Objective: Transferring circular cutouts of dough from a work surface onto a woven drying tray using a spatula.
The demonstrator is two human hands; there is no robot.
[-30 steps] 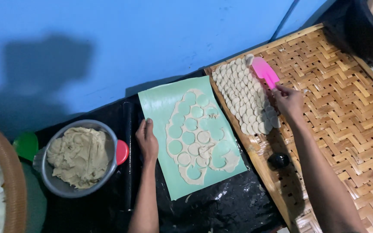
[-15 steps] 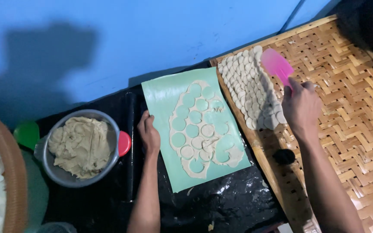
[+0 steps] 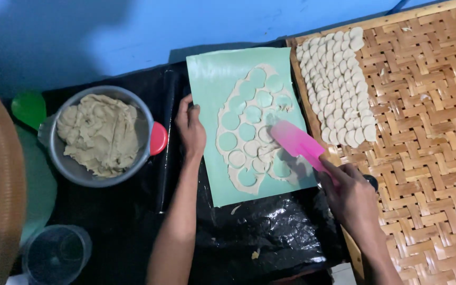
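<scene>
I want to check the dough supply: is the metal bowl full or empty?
Partly full: the metal bowl holds a beige dough lump covering most of its inside.

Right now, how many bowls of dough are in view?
1. The metal bowl of dough sits on the black sheet, left of the green mat that the left hand rests on. Nothing suggests another is hidden.

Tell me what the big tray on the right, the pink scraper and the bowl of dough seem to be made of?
The tray looks like woven bamboo strips in a wooden frame: tan, matte, basket-weave pattern. The pink scraper in the right hand seems to be smooth plastic or silicone; its flat, even colour suggests so. The bowl looks like dull grey metal, with red handles that are probably plastic.
</scene>
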